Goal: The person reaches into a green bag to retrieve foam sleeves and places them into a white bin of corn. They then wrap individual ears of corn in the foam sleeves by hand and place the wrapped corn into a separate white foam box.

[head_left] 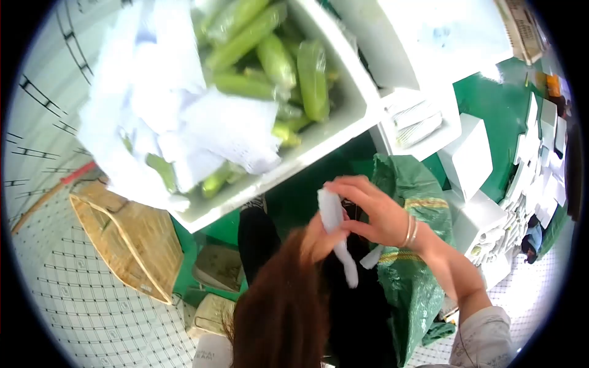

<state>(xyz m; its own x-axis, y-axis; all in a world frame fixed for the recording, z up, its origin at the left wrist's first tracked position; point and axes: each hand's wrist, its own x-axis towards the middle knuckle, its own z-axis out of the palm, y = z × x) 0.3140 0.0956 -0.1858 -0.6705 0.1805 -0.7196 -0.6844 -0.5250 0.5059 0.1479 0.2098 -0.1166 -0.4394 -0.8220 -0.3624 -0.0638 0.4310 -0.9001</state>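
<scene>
A crumpled white strip [332, 211] was held just outside the near wall of the large white foam box [319, 150], below its right-hand corner. It appeared to be pinched between the thumb and fingers of the left hand [315, 239], its lower end left hanging. The fingertips of the right hand [381, 214] were laid at the strip's upper end, the thumb set lower; whether a pinch was made there could not be told.

The strip, it was judged, was best gripped lightly at 2 points, so that slipping and tearing were avoided, with the loose hair [279, 300], by which the left wrist was hidden, kept clear.

Inside the foam box, film-wrapped green vegetables [314, 89] were partly covered by white sheets [233, 126], by which its left part was obstructed. A small white tub [453, 116] was set beside the box's right corner, a green woven sack [414, 297] was placed below that corner, and a tan basket [126, 242] was positioned below the box's left end.
</scene>
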